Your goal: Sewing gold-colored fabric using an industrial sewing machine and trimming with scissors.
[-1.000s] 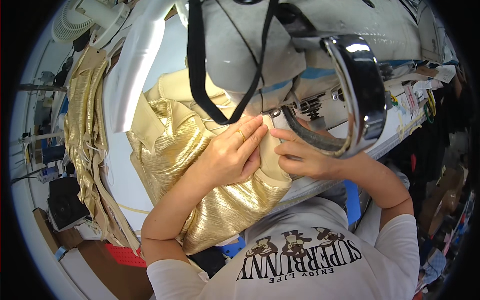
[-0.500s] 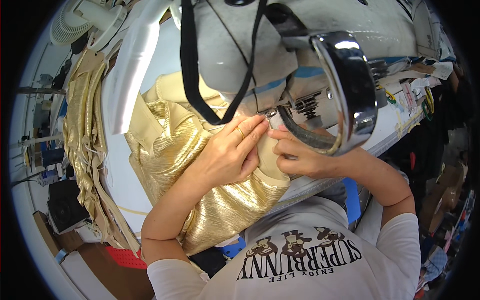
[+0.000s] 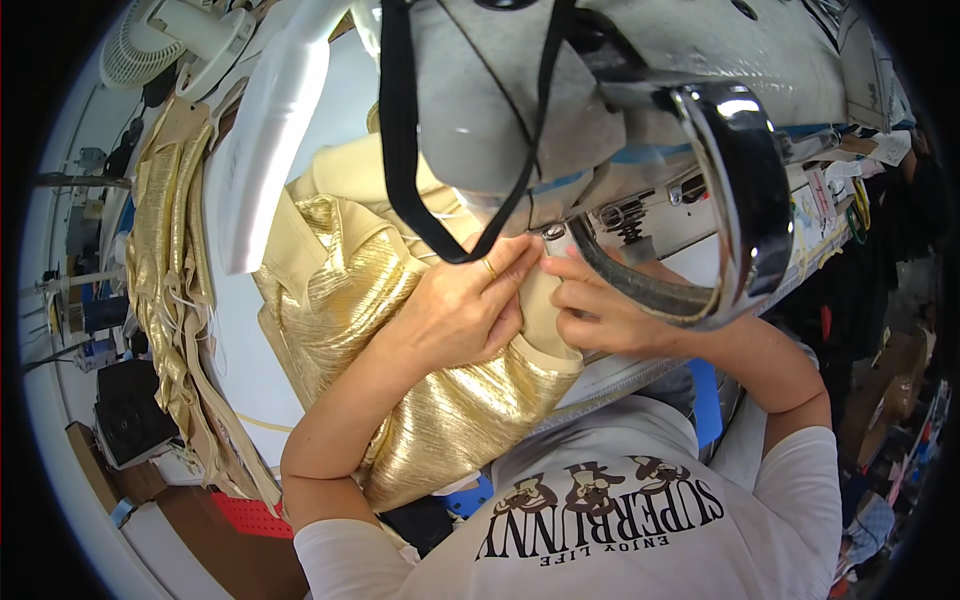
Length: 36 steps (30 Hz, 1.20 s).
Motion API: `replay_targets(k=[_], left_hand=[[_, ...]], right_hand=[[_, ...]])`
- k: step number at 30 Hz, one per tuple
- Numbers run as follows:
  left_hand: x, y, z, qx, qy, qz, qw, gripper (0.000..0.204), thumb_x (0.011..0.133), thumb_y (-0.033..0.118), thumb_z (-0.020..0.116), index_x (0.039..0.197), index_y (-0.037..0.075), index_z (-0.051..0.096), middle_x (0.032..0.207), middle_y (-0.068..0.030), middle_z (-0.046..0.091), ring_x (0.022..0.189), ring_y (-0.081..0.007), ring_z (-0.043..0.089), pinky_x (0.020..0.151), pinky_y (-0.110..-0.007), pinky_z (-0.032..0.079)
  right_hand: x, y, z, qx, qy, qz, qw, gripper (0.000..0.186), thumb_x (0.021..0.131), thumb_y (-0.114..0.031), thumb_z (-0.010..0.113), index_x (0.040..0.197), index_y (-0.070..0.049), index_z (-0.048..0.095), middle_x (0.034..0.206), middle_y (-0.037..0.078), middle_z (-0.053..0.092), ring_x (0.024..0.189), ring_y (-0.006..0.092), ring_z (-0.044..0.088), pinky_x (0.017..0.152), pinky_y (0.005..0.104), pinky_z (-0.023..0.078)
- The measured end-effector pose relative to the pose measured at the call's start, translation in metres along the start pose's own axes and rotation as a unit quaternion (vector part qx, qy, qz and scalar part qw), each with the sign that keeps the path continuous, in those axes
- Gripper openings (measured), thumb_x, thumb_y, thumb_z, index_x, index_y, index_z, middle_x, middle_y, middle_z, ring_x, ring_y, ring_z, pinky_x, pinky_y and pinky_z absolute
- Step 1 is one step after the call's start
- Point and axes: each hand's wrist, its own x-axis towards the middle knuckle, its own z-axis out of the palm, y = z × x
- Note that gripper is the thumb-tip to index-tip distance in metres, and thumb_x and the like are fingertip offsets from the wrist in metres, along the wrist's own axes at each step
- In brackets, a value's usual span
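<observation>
A gold metallic fabric (image 3: 470, 430) with a beige lining side (image 3: 541, 305) lies bunched on the table and hangs over its front edge. My left hand (image 3: 465, 305), with a ring on one finger, presses the beige part, its fingers together and their tips close to the presser foot of a sewing machine (image 3: 520, 110). Just right of it, my right hand (image 3: 605, 305) is closed on the beige edge, fingers curled. Whatever lies between its fingertips is too small to make out. A shiny curved metal part (image 3: 745, 190) of the machine arches over my right wrist.
A black strap (image 3: 400, 150) loops down before the machine head. A bright white lamp (image 3: 275, 150) stands left of it. More gold fabric pieces (image 3: 165, 250) hang at the table's left edge, below a white fan (image 3: 165, 45). Coloured cords (image 3: 860, 205) lie at the right.
The machine head, strap and curved metal part appear farther right and slightly lower in the picture. Both hands and the fabric stay nearly in place.
</observation>
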Motion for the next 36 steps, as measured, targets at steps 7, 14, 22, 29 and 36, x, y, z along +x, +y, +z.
replay_targets(k=[7,14,22,29,36], left_hand=[[0.006,-0.015,-0.003,0.011,0.032,0.013,0.999,0.040,0.071,0.001,0.071,0.111,-0.007,0.070,0.105,-0.0178,0.068,0.091,-0.0334,0.068,0.079,-0.042,0.056],[0.001,0.009,-0.016,0.003,-0.018,-0.007,1.000,0.047,0.077,0.009,0.076,0.122,-0.004,0.066,0.120,-0.0203,0.066,0.096,-0.0351,0.069,0.078,-0.040,0.057],[-0.013,0.013,-0.007,-0.016,-0.002,-0.009,1.000,0.053,0.074,0.009,0.074,0.124,-0.007,0.063,0.129,-0.0223,0.061,0.119,-0.0382,0.063,0.096,-0.042,0.055],[-0.003,0.015,-0.011,0.032,-0.066,-0.030,0.997,0.064,0.075,0.014,0.069,0.136,-0.001,0.055,0.140,-0.0204,0.051,0.115,-0.0359,0.058,0.096,-0.044,0.051],[-0.011,0.011,-0.007,0.016,-0.045,-0.004,0.999,0.063,0.072,0.012,0.070,0.132,-0.001,0.058,0.143,-0.0203,0.051,0.113,-0.0344,0.059,0.094,-0.043,0.052]], right_hand=[[0.004,0.008,-0.001,-0.078,-0.044,0.010,0.996,0.017,0.070,-0.013,0.067,0.077,-0.012,0.052,0.093,0.003,0.055,0.088,0.0177,0.065,0.068,0.0308,0.052],[0.003,0.013,0.000,-0.033,-0.048,0.011,0.998,0.015,0.071,-0.012,0.067,0.078,-0.010,0.054,0.099,0.004,0.058,0.086,0.0175,0.066,0.066,0.0320,0.054],[-0.002,0.009,0.000,-0.012,0.048,-0.041,0.998,0.012,0.073,-0.007,0.067,0.082,-0.006,0.059,0.102,0.009,0.066,0.101,0.0221,0.069,0.075,0.0321,0.057],[-0.008,0.007,0.005,0.014,0.042,-0.038,0.998,0.012,0.075,-0.007,0.067,0.083,-0.004,0.059,0.103,0.009,0.067,0.107,0.0243,0.068,0.089,0.0345,0.057],[-0.021,0.008,0.015,0.077,0.078,-0.020,0.994,0.021,0.078,-0.007,0.066,0.098,-0.001,0.066,0.112,0.012,0.068,0.109,0.0264,0.067,0.092,0.0373,0.057]])
